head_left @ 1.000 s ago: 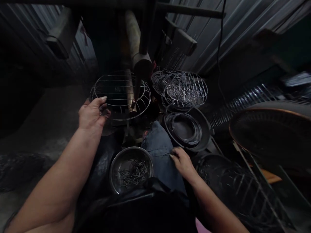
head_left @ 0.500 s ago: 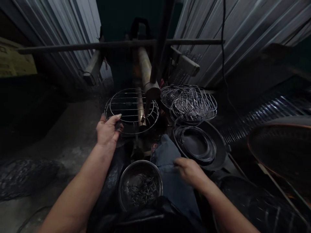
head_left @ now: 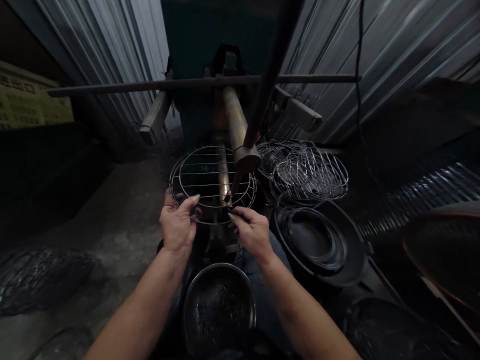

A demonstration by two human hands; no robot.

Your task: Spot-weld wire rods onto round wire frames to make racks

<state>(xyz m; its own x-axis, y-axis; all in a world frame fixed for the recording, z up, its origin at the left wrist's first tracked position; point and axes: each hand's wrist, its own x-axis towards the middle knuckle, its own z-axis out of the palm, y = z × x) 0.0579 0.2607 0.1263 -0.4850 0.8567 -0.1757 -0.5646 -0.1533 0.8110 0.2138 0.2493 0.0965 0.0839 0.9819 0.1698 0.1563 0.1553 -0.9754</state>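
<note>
A round wire rack (head_left: 210,177) lies under the tip of a spot-welding machine (head_left: 240,145) in front of me. My left hand (head_left: 178,225) grips the rack's near left rim, fingers curled over the wire. My right hand (head_left: 251,230) is at the rack's near right rim, thumb and fingers pinched together; I cannot make out what they hold, if anything. A steel bowl (head_left: 219,307) with several small wire pieces sits between my forearms, close to my lap.
A pile of finished wire racks (head_left: 307,172) lies right of the welder. Below it a dark pan (head_left: 318,240) holds several wire rings. Corrugated metal walls stand behind. A horizontal bar (head_left: 150,86) crosses above the machine. Dark wire heaps lie on the floor at left.
My right hand has risen from my knee to the rack's near right rim. My left hand stays on the rack. The camera has tilted up.
</note>
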